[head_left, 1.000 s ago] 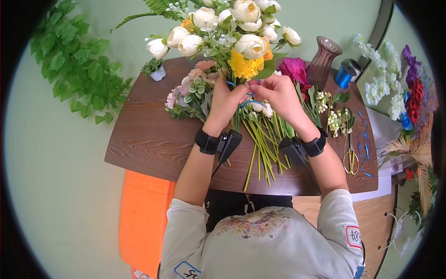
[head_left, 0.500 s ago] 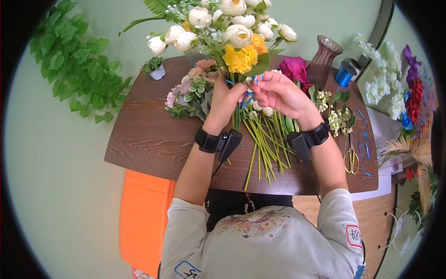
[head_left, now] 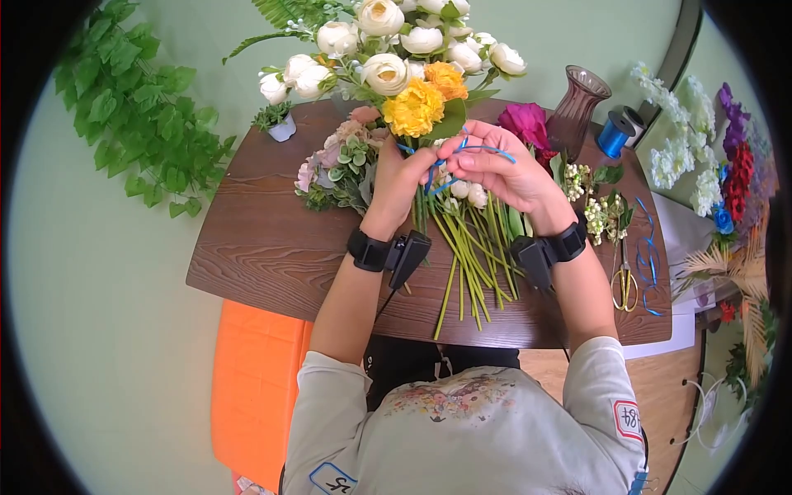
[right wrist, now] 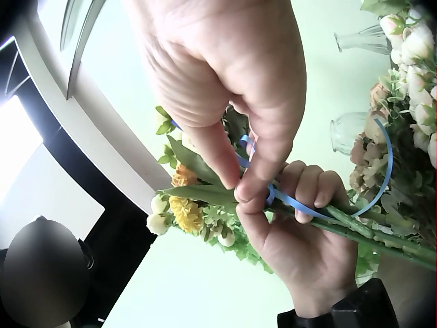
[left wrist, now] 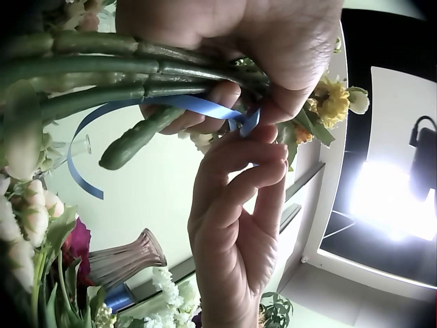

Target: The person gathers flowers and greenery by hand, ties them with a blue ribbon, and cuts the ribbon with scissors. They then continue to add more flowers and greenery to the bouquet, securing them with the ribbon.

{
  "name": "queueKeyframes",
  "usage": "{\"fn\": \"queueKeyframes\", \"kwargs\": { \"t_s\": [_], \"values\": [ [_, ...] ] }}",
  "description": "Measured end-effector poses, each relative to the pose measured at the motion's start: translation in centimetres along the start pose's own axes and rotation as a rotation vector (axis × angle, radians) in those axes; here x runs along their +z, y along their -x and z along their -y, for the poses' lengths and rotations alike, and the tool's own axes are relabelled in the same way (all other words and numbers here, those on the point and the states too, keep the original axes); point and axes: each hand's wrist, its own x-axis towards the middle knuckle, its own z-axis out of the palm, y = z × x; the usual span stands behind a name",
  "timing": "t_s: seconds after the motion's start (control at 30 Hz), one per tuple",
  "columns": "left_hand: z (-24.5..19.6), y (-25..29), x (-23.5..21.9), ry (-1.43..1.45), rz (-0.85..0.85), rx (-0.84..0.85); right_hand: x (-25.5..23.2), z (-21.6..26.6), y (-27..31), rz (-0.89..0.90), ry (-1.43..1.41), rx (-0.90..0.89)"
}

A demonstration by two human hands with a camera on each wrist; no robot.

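My left hand (head_left: 400, 183) grips the green stems (left wrist: 82, 68) of a bouquet just below its blooms. White ranunculus-like flowers (head_left: 384, 74) and yellow flowers (head_left: 414, 109) fan out above that hand. A blue ribbon (right wrist: 300, 208) passes around the stems near the left thumb, one tail curving loose beside them. My right hand (head_left: 513, 172) pinches the ribbon between thumb and fingertips, close by the left thumb. In the head view a ribbon end (head_left: 492, 150) sticks out over the right fingers.
On the wooden table (head_left: 256, 256) lie pastel flowers (head_left: 330, 161), loose green stems (head_left: 470, 272) and a magenta flower (head_left: 525, 122). A glass vase (head_left: 577, 103), blue ribbon spool (head_left: 613, 136), scissors (head_left: 624, 285) and cut ribbon (head_left: 648, 256) are at the right. A small potted plant (head_left: 276, 122) stands back left.
The right hand has drawn slightly right from the left hand and turned its palm more upward, with a ribbon end now showing over it. The blooms have shifted left and a little down.
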Motion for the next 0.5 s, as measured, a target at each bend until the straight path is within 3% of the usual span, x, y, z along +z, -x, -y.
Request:
{"fn": "queueKeyframes", "kwargs": {
  "t_s": [0.33, 0.5],
  "values": [
    [-0.6, 0.1, 0.8, -0.067, -0.029, 0.044, 0.1, -0.6, -0.1, -0.045, 0.137, -0.028],
    [-0.4, 0.1, 0.4, -0.053, -0.040, -0.038, 1.2, -0.3, -0.1, -0.240, 0.202, -0.002]
  ]
}}
